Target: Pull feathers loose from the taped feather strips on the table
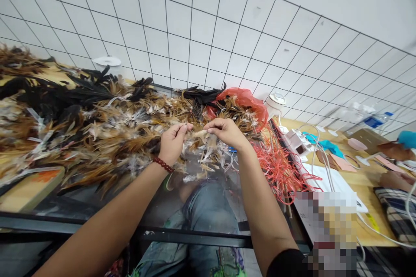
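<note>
Both my hands are raised over a pile of brown and cream feathers (130, 134) on a see-through tabletop. My right hand (227, 133) is closed in a pinch on a small pale feather (199, 133), which points toward the other hand. Thumb and fingertips are pressed together on my left hand (172, 140), which has a dark red bead bracelet at the wrist; whatever lies between them is too small to name. Below the hands, loose whitish feathers (208, 156) are scattered on the tabletop.
Black feathers (87, 93) lie behind at left. A red plastic bag (248, 101) and tangled red strings (276, 166) are at right. Beyond are a white power strip with cables (297, 143) and another person's hand (396, 179). A black wire grid (191, 30) stands along the back.
</note>
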Motion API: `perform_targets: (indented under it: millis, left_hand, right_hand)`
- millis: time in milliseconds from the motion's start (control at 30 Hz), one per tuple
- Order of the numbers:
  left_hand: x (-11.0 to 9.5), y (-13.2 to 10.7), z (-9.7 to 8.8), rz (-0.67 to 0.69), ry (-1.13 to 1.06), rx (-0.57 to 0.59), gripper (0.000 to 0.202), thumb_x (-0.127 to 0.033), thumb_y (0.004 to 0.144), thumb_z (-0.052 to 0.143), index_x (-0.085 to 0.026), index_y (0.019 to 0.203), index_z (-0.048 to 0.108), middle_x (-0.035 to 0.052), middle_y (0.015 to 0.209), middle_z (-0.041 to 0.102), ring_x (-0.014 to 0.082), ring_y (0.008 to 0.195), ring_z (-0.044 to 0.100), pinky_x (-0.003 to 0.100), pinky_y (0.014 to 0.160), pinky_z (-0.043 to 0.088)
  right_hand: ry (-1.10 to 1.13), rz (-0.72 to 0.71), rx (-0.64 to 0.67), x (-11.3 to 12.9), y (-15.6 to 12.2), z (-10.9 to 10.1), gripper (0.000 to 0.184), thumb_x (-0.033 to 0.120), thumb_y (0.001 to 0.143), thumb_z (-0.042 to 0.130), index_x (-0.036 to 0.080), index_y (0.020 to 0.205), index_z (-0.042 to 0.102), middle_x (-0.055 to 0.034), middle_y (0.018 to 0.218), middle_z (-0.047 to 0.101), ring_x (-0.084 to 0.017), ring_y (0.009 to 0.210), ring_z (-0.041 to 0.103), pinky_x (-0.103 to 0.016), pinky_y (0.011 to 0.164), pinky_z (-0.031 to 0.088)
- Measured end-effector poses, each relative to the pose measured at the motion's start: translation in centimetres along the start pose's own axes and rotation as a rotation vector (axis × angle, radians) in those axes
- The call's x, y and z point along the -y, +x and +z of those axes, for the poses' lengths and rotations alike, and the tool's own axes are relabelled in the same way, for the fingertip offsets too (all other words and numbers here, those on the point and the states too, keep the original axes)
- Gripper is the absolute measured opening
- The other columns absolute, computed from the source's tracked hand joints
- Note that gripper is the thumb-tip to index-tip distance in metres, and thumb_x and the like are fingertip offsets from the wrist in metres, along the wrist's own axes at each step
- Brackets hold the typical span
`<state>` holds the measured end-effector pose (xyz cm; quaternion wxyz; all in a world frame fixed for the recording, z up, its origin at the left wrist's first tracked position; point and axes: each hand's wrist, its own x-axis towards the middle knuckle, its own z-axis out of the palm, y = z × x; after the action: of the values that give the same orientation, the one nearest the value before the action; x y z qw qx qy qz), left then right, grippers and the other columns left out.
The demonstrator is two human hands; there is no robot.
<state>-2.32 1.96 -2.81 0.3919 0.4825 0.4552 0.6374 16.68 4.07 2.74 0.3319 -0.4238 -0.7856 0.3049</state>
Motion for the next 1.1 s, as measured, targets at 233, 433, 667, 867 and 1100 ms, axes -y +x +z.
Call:
perform_targets:
  millis: [233,433,667,867,1100]
  left_hand:
    - [0.1,0.0,0.3,-0.154,-0.001,0.146,0.027,-0.042,0.070,0.068,-0.015,0.071,0.072,0.0063,0.074,0.070,0.0181,0.075,0.060,0.028,0.074,0.044]
    - [0.6,-0.2,0.2,-0.058,0.144,0.233,0.027,-0.040,0.078,0.060,-0.015,0.071,0.067,0.0014,0.059,0.062,0.0126,0.055,0.049,0.025,0.059,0.038]
    - [0.2,0.1,0.3,-0.062,-0.039,0.076,0.024,-0.037,0.078,0.059,-0.017,0.067,0.059,-0.0021,0.053,0.052,0.0109,0.053,0.046,0.024,0.058,0.038]
    - [-0.1,-0.1,0.3,-0.028,0.030,0.098,0.025,-0.034,0.078,0.060,-0.017,0.060,0.058,-0.0009,0.054,0.055,0.0118,0.055,0.049,0.024,0.060,0.041]
    - [-0.1,-0.1,0.3,-0.038,0.057,0.099,0.022,-0.036,0.075,0.064,-0.015,0.075,0.071,0.0032,0.072,0.069,0.0151,0.069,0.057,0.027,0.070,0.044]
  right_hand:
    - [-0.093,-0.051,0.083,1.6,-0.2,1.3,0.022,0.010,0.076,0.060,0.019,0.093,0.071,0.0016,0.075,0.071,-0.011,0.069,0.063,-0.022,0.069,0.046]
    - [-0.258,-0.115,-0.116,1.8,0.1,3.1,0.030,0.012,0.079,0.057,0.024,0.103,0.069,0.0016,0.080,0.072,-0.013,0.075,0.064,-0.024,0.076,0.047]
    - [0.017,-0.080,-0.231,0.8,0.7,3.5,0.026,0.024,0.076,0.067,0.016,0.100,0.069,-0.0023,0.082,0.070,-0.010,0.067,0.060,-0.023,0.069,0.048]
    - [-0.086,-0.117,-0.229,1.5,0.5,3.1,0.013,0.027,0.080,0.062,0.016,0.078,0.069,-0.0016,0.075,0.067,-0.011,0.067,0.056,-0.023,0.067,0.044]
    - [-0.171,-0.210,-0.096,1.7,0.4,2.8,0.011,0.017,0.081,0.057,0.017,0.072,0.063,-0.0001,0.073,0.063,-0.011,0.069,0.054,-0.023,0.069,0.041]
